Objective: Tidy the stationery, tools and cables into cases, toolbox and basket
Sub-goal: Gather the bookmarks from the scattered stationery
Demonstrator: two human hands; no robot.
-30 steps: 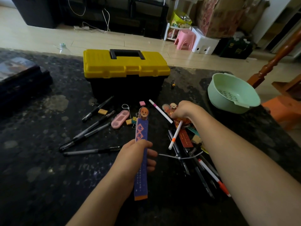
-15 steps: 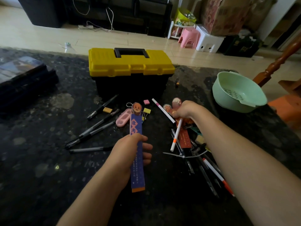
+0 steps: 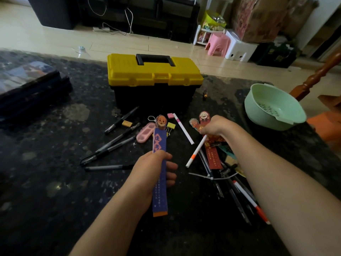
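My left hand [image 3: 154,169] grips a long purple bookmark [image 3: 159,196] with a cartoon head on top, held upright above the dark table. My right hand [image 3: 214,126] pinches a white pen with an orange tip [image 3: 195,153] and rests on red bookmarks [image 3: 212,154] over a pile of dark pens [image 3: 230,191]. A yellow-lidded black toolbox [image 3: 154,74] stands shut behind the clutter. A pale green basket [image 3: 273,106] sits at the right.
Black pens [image 3: 114,146], a pink case [image 3: 145,134], a white pen with a pink band [image 3: 183,131], erasers and binder clips [image 3: 171,125] lie before the toolbox. A white cable tie [image 3: 212,176] crosses the pen pile. Dark flat cases [image 3: 31,85] stack at left.
The right hand has lifted slightly with the orange-tipped pen. The left hand keeps hold of the purple bookmark, now a little nearer the toolbox.
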